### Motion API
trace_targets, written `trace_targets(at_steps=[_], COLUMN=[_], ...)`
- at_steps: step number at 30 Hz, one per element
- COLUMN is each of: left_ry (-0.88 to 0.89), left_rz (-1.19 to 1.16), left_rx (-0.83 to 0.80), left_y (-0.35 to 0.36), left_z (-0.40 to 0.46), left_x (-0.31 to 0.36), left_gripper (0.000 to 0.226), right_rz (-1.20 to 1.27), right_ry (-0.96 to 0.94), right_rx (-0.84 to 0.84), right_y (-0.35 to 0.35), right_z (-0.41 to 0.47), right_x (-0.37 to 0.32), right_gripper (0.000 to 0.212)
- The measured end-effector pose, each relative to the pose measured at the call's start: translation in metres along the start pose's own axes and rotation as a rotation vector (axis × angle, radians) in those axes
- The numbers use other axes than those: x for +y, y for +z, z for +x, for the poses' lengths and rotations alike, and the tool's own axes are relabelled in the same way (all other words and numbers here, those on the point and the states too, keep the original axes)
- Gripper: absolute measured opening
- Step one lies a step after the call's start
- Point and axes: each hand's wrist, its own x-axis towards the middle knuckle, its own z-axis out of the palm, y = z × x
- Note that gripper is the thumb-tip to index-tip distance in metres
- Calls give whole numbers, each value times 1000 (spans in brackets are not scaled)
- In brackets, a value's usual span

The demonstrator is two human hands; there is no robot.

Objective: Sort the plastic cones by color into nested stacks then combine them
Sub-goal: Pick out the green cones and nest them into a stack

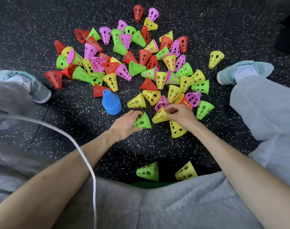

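A loose pile of perforated plastic cones [124, 60] in red, green, yellow and pink lies spread over the dark speckled floor ahead of me. My left hand [126, 123] grips a green cone [143, 122] lying on its side at the pile's near edge. My right hand [180, 115] pinches a yellow cone [160, 116] just to the right of it, over another yellow cone [177, 129]. A nested blue stack [111, 102] stands upright left of my hands. Close to my lap lie one green cone [148, 171] and one yellow cone [186, 171].
My legs in grey trousers spread to both sides, with a pale shoe at the left [25, 85] and at the right [243, 71]. A white cable [84, 156] runs across my left forearm. A single yellow cone [215, 58] lies apart at the right.
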Motion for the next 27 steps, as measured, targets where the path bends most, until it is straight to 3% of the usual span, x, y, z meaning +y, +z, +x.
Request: trace_targets(at_steps=[3,5,8,12,18,22,27], left_ry=[46,64,106,152,122,92,75], left_rz=[36,72,137,189,176,157,147], left_rx=[-18,-34,-62,-80,-80,-72,-65], left_y=[-2,-4,-6,-5,-7,-8,-5], left_z=[-2,-4,-10,-16,-15,-12,-12], left_x=[4,6,6,5,4,3,2], left_gripper=[74,75,77,76,76,76,76], right_rz=[-16,24,114,-6,-128,-99,38], right_ry=[-28,-32,13,82,199,213,148], right_rx=[47,-17,-307,-724,-997,-1010,-769], right_y=[-6,-7,3,32,61,70,58], right_z=[-7,-14,-32,-50,-54,-54,-40], right_x=[-1,-4,-14,-20,-3,6,1], right_gripper=[20,18,18,24,39,42,35])
